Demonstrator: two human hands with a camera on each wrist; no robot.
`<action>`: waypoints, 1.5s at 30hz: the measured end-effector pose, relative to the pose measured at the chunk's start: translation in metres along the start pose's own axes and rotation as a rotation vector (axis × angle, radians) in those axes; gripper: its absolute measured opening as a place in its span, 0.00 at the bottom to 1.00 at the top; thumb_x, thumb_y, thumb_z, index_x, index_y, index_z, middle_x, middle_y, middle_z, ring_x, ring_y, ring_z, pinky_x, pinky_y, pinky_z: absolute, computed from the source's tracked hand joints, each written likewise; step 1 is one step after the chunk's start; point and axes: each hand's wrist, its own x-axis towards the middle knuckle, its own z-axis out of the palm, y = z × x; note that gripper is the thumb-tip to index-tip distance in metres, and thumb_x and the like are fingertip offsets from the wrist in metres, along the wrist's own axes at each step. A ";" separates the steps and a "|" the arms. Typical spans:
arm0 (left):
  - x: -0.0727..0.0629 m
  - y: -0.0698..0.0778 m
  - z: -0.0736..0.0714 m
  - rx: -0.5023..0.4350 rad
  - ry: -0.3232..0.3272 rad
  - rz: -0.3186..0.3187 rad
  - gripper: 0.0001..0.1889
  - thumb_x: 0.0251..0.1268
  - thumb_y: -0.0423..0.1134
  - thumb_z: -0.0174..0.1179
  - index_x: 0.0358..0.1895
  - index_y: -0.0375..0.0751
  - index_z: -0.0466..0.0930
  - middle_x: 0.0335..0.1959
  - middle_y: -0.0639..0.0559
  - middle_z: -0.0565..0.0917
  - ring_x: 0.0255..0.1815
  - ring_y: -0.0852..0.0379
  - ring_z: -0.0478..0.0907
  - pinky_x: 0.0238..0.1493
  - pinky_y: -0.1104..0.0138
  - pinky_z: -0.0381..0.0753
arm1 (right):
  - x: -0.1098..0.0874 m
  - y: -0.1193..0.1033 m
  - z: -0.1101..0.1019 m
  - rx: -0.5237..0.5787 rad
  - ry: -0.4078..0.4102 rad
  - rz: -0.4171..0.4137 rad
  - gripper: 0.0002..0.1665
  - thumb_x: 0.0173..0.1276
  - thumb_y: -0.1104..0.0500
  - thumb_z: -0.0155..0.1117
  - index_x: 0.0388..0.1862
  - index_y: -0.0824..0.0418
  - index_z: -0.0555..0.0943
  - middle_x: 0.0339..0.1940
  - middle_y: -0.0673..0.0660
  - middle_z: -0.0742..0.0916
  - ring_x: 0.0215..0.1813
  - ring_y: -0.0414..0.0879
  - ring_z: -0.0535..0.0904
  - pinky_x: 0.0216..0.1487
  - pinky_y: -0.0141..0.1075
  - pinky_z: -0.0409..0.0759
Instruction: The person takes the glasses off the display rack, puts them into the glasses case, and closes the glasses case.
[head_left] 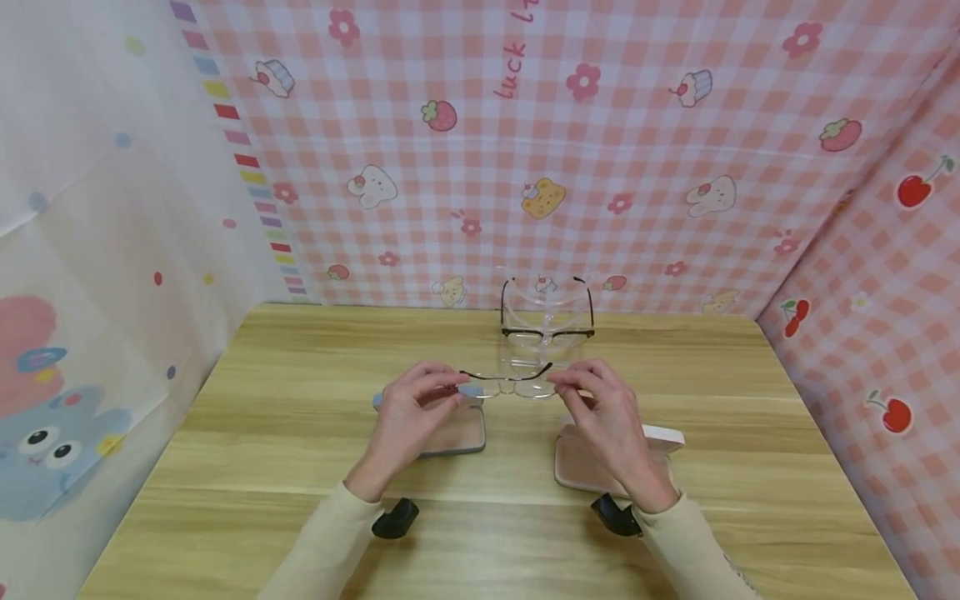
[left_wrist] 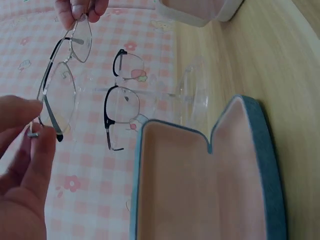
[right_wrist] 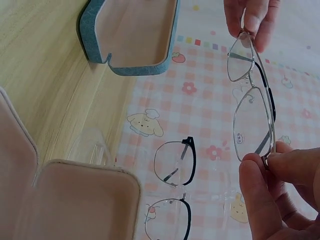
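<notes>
Both hands hold a pair of thin silver-rimmed glasses (head_left: pixel 534 389) in front of the body, above the table. My left hand (head_left: pixel 416 408) pinches one outer corner of the frame between thumb and fingers. At the opposite corner, my right hand (head_left: pixel 603 417) pinches likewise. The dark-tipped temples fold in behind the lenses, as the left wrist view shows. Under the left hand lies an open blue glasses case (left_wrist: pixel 272 185) with a pale pink lining. An open white glasses case (head_left: pixel 663 435) sits beneath the right hand, partly covered by it. Both cases look bare inside where visible.
Farther back, a clear stand (head_left: pixel 549 317) bears black-browed glasses (head_left: pixel 512 333) with their temples spread. The wooden table (head_left: pixel 300 367) ends at a pink checked cloth backdrop (head_left: pixel 465 183). Black curved pieces (head_left: pixel 395 518) stick out at both wrists.
</notes>
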 end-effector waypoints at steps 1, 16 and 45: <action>-0.001 -0.001 -0.002 -0.025 -0.013 0.001 0.13 0.62 0.23 0.70 0.48 0.37 0.90 0.47 0.48 0.84 0.49 0.49 0.84 0.54 0.61 0.87 | 0.000 0.000 0.001 0.005 -0.001 -0.001 0.13 0.66 0.77 0.69 0.41 0.62 0.90 0.41 0.53 0.85 0.41 0.45 0.85 0.41 0.33 0.89; -0.017 -0.018 -0.028 0.025 0.007 0.096 0.11 0.58 0.23 0.73 0.45 0.34 0.90 0.46 0.46 0.86 0.46 0.48 0.85 0.49 0.63 0.88 | -0.002 -0.005 0.022 0.118 -0.080 0.106 0.09 0.67 0.73 0.70 0.42 0.63 0.90 0.41 0.53 0.86 0.42 0.45 0.84 0.44 0.35 0.89; -0.049 -0.052 -0.064 0.012 -0.036 -0.051 0.09 0.70 0.31 0.67 0.50 0.34 0.89 0.47 0.48 0.86 0.44 0.62 0.80 0.45 0.71 0.84 | -0.011 -0.011 0.060 0.284 -0.251 0.344 0.07 0.70 0.68 0.70 0.44 0.61 0.89 0.43 0.54 0.88 0.46 0.45 0.85 0.52 0.35 0.85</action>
